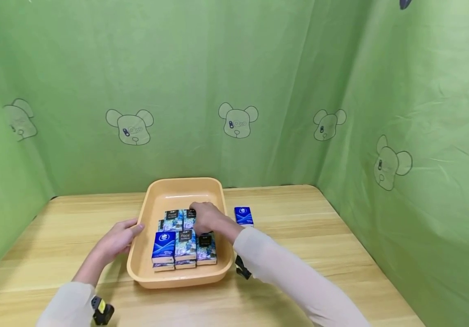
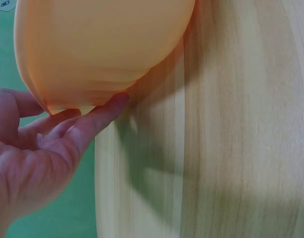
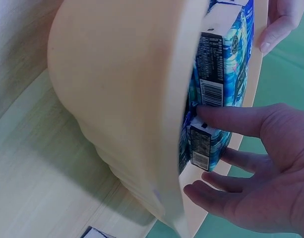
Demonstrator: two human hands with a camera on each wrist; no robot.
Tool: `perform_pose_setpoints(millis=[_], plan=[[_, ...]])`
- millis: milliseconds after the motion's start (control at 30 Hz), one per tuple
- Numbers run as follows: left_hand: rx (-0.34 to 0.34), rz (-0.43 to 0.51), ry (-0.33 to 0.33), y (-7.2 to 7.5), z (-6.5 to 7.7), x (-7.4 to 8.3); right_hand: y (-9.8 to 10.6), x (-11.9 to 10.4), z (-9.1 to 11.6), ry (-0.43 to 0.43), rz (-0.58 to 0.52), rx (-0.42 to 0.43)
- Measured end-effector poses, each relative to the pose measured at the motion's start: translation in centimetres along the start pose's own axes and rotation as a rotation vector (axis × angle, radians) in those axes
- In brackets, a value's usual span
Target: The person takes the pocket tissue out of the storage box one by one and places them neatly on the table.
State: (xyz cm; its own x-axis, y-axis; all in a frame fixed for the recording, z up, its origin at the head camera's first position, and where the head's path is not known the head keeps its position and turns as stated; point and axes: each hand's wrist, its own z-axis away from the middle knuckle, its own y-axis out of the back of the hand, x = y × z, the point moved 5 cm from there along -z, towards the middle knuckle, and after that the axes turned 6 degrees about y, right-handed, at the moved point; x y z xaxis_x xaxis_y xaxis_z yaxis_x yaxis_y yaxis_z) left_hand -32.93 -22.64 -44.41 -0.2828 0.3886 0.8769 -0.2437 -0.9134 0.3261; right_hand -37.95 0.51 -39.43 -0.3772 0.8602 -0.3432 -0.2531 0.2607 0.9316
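Observation:
Several tissue packs fill the middle of a peach plastic tub. Most have a floral print with a black label, such as the front pack; a plain blue pack lies on top at the front left. My left hand grips the tub's left wall, thumb at the rim and fingers against the outside, as the left wrist view also shows. Inside the tub, my right hand pinches a floral tissue pack at the back right between thumb and fingers. Part of that pack is hidden by the hand in the head view.
One more blue tissue pack lies on the wooden table, just right of the tub and beside my right forearm. A green curtain with bear drawings encloses the table at the back and sides.

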Motion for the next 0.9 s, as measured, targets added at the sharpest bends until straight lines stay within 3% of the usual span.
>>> perform_pose_setpoints(millis=[300, 667, 900], plan=[[0.003, -0.004, 0.002, -0.1, -0.1, 0.0, 0.2, 0.3, -0.1, 0.006, -0.005, 0.015], [0.002, -0.004, 0.0, 0.0, 0.0, 0.0, 1.6, 0.6, 0.3, -0.037, -0.041, 0.04], [0.006, -0.004, 0.007, 0.0, -0.1, 0.0, 2.8, 1.0, 0.4, -0.021, -0.048, 0.054]])
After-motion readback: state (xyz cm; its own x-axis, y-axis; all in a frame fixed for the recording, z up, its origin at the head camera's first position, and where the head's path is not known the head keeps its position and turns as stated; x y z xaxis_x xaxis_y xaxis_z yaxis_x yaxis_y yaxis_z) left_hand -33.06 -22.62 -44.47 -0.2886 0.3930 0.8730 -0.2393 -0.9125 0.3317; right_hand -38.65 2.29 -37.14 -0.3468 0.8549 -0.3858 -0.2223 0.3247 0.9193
